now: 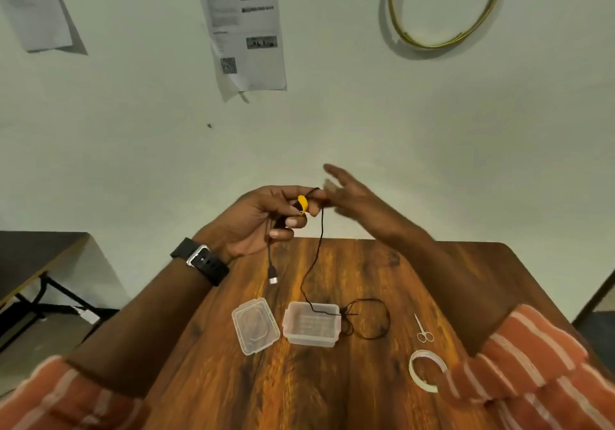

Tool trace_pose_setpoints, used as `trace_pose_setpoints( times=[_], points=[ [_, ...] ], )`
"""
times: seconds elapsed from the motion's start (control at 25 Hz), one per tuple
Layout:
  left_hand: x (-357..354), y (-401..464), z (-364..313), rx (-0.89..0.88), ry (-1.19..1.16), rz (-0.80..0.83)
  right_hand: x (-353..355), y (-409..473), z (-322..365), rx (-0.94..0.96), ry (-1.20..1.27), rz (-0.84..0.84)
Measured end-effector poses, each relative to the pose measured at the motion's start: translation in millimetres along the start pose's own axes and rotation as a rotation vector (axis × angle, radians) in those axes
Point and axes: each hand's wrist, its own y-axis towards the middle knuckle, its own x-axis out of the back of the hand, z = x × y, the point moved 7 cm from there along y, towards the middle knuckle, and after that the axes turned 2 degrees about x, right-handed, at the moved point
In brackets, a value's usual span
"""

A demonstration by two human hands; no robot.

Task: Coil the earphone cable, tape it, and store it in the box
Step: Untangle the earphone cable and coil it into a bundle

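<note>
Our left hand (263, 216) is gripping the thin black earphone cable (314, 263); our blurred right hand (352, 196) is splaying straight fingers above the clear ribbed plastic box (312, 326).

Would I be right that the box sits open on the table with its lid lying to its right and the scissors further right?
Not quite: the head view shows the lid lying left of the open box, not right. The scissors are indeed further right on the table.
</note>
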Motion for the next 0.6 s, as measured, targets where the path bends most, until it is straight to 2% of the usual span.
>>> trace_pose_setpoints(
  times=[0.08,0.16,0.24,0.28,0.36,0.44,0.48,0.56,0.6],
  points=[
    [-1,12,-2,0.046,0.077,-0.019,-8,-4,5,0.029,0.025,0.088],
    [8,7,-2,0.123,0.276,-0.12,18,-5,6,0.088,-0.029,0.0],
    [11,1,7,0.185,0.493,-0.117,52,-6,3,0.108,-0.004,-0.146],
    [7,0,13,0.199,0.457,-0.061,66,-6,2,0.126,0.034,-0.22],
    [-17,-1,18,0.184,0.091,0.15,80,-4,-6,0.148,0.106,-0.359],
    [-50,5,-1,0.016,-0.251,0.304,76,-4,-19,0.131,0.124,-0.473],
    [-60,12,-14,-0.099,-0.348,0.288,68,-5,-28,0.111,0.115,-0.498],
    [-70,27,-41,-0.341,-0.383,0.138,44,-15,-44,0.079,0.101,-0.485],
    [-65,35,-55,-0.462,-0.278,0.019,30,-23,-48,0.075,0.089,-0.458]
  ],
)
